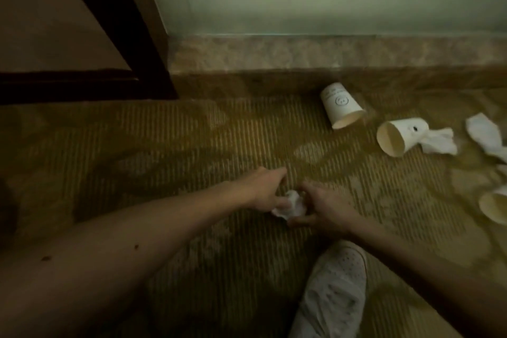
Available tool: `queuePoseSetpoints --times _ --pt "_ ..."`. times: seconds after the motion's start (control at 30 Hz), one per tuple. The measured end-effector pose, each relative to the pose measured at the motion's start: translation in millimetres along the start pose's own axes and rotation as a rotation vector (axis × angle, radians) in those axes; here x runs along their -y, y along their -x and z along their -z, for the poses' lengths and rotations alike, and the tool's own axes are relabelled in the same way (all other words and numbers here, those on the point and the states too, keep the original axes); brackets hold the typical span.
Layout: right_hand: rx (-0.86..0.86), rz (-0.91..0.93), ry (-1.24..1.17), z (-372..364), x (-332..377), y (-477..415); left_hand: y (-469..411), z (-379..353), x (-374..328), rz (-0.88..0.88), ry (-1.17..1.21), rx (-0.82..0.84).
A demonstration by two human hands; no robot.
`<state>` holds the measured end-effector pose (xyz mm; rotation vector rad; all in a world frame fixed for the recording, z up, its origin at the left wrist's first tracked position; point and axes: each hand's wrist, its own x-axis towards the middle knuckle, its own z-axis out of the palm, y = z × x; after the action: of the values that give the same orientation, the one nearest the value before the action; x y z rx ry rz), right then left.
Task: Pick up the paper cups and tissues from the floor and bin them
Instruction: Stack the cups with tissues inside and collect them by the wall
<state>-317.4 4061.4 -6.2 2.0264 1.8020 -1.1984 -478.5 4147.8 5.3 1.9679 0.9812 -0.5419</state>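
A crumpled white tissue (290,206) lies on the patterned carpet between my two hands. My left hand (265,190) pinches it from the left and my right hand (321,207) curls round it from the right. One paper cup (343,109) lies on its side near the wall. A second cup (401,136) lies to its right with a tissue (439,141) against its base. Another tissue (487,138) and a third cup (495,207) sit at the right edge. No bin is in view.
A dark wooden furniture frame (120,35) stands at the back left. A marble skirting (301,53) runs under a pale wall. My white shoe (334,291) rests on the carpet in the near foreground.
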Motion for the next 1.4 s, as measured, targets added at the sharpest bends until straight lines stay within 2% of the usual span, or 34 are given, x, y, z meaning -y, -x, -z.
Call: queuePoseSetpoints --times 0.17,0.37,0.43,0.53,0.6,0.63,0.73,0.87,0.97,1.03,1.1,1.23,1.33,1.4 --pt "-0.094 0.071 -0.127 -7.2 -6.2 -13.6 -20.6 -15.9 8.4 0.021 0.275 0.006" --pt "-0.090 0.037 -0.401 -4.1 -21.9 -13.7 -35.6 -22.8 3.9 0.092 0.639 -0.038" --pt "-0.108 -0.034 -0.616 -2.7 -26.7 -10.5 -41.6 -19.8 -2.7 0.114 0.760 -0.061" --pt "-0.130 -0.192 -1.174 11.6 -17.6 -3.0 -50.5 -11.7 -17.3 0.121 0.891 -0.151" --pt "-0.123 -0.304 -1.534 26.3 -9.3 -0.6 -56.7 -6.6 -27.3 0.093 0.876 -0.262" --pt "-0.112 -0.329 -1.639 32.1 -5.6 -2.7 -57.9 -4.1 -29.2 0.077 0.858 -0.310" --pt "-0.149 -0.343 -1.731 50.7 -13.4 -9.3 -64.0 9.0 -47.9 -0.007 0.723 -0.292" --pt "-0.277 -0.360 -1.686 68.1 -30.0 -18.8 -73.0 28.8 -76.1 -0.115 0.547 -0.272" --pt "-0.350 -0.324 -1.760 75.6 -44.7 -24.3 -82.2 48.4 -89.6 -0.145 0.469 -0.435" --pt "-0.369 -0.352 -1.806 78.3 -56.5 -25.8 -87.3 60.7 -92.6 -0.160 0.281 -0.599" --pt "-0.373 -0.380 -1.863 78.1 -68.1 -25.8 -94.0 69.8 -92.5 -0.225 0.032 -0.641" --pt "-0.407 -0.421 -1.950 73.3 -88.2 -26.4 -116.1 84.7 -101.8 -0.362 -0.379 -0.512" --pt "-0.398 -0.426 -2.003 70.0 -97.9 -24.7 -138.2 93.3 -108.2 -0.336 -0.782 -0.351" --pt "-0.396 -0.409 -2.018 68.5 -103.5 -22.6 -148.8 91.8 -111.2 -0.324 -0.972 -0.331"
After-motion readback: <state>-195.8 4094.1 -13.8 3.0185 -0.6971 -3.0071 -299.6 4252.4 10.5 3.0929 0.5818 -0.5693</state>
